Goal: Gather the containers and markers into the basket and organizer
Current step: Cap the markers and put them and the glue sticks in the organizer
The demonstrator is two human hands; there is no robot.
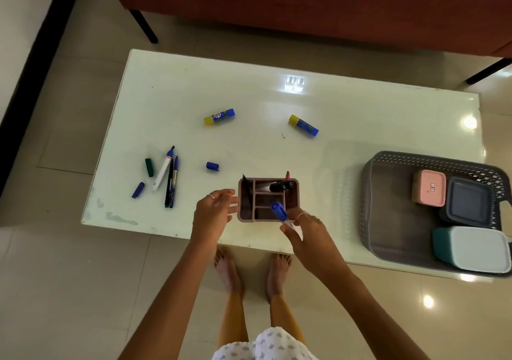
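So from the head cam I'm looking straight down at the white table (346, 127) with the brown organizer (268, 219) sitting near the front edge, right in front of me. My right hand (307, 235) is pinching a blue-capped marker (279, 212) by its lower end, cap up, over the organizer's front right compartment — can't tell if the tip is touching the bottom. My left hand (214, 212) is next to the organizer's left wall with fingers relaxed and spread, holding nothing, fingertips just about at the wall.

Already in the organizer: a couple of black markers (281, 186) lying across the back compartment, a dark pen (245, 183) sticking up at the back left and a reddish one (288, 176) at the back right.

Still out on the table, over to the left: a white marker (163, 169) with its cap off, two dark pens (171, 183) right beside it, a green cap (149, 167), a blue cap (138, 190), and another blue cap (212, 166) nearer the organizer. Two blue-and-yellow glue sticks (219, 116) lie further back, well apart.

Grey basket (388, 207) is at the right end — it holds a pink container (429, 192), a dark blue-grey one (468, 201) and a teal one with a white lid (476, 249).
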